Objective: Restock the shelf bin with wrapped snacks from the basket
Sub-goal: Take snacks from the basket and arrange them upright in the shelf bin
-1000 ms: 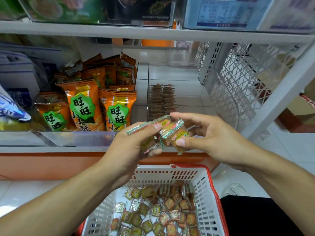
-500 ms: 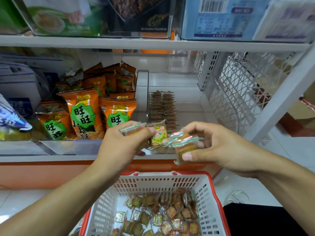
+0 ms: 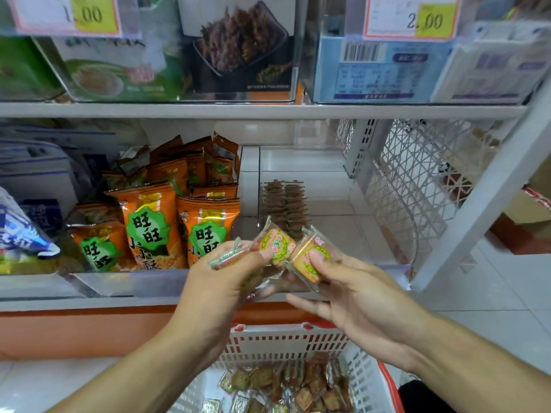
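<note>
My left hand [image 3: 222,281] grips a small stack of wrapped snacks, its top one [image 3: 272,244] showing a yellow and green label. Beside it my right hand [image 3: 354,296] pinches another wrapped snack [image 3: 310,257] under the thumb. Both hands hover in front of the clear shelf bin [image 3: 325,186], which holds two short rows of the same snacks [image 3: 283,204] standing on edge. Below the hands sits a white basket with a red rim [image 3: 286,342], with several loose wrapped snacks [image 3: 292,386] on its bottom.
Orange snack bags [image 3: 149,225] fill the clear bin to the left. A white lattice panel [image 3: 417,186] closes the shelf's right side. The upper shelf [image 3: 268,110] carries boxed goods and price tags. White floor tiles lie to the right.
The view has tilted up and moved closer to the shelf. Both hands have risen with the snacks, and the right hand's snack now faces label up beside the left hand's stack.
</note>
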The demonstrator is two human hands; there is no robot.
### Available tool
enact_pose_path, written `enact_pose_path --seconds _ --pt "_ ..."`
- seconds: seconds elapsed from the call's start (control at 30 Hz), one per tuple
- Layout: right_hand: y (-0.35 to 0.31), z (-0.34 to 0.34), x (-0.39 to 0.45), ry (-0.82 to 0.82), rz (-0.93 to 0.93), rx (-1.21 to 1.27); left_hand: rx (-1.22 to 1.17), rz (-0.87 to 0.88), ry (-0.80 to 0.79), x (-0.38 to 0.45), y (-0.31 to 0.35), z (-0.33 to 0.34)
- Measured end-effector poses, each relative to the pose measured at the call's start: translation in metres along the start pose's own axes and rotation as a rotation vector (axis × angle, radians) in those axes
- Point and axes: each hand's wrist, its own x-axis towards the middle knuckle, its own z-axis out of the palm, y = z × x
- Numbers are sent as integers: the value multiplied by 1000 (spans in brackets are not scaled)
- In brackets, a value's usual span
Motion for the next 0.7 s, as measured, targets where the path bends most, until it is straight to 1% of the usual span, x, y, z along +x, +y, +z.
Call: enact_pose_path --seconds 0.13,0.23,0.3,0.43,0.5,0.53,0.6,0.63,0.7 --pt "0 2 2 18 -67 -13 41 -34 3 -2 -3 -1" --pt "-3 2 4 27 -124 42 104 -44 -18 -3 -4 0" --pt "-12 2 3 33 -162 -7 108 -43 -27 -2 -2 0" --pt "-31 -3 3 17 -137 -156 89 61 24 4 8 -5" --pt "-33 -6 4 25 -104 -196 141 95 -11 5 14 -8" --pt "-32 -7 4 24 -79 -219 187 87 -56 5 16 -8" --pt "-29 -9 5 -1 -25 -278 260 10 -162 4 16 -6" --pt "-28 -10 5 -14 -10 -308 277 -43 -188 4 14 -5" --pt "-27 -12 5 -16 -10 -352 266 -149 -173 6 9 -5"
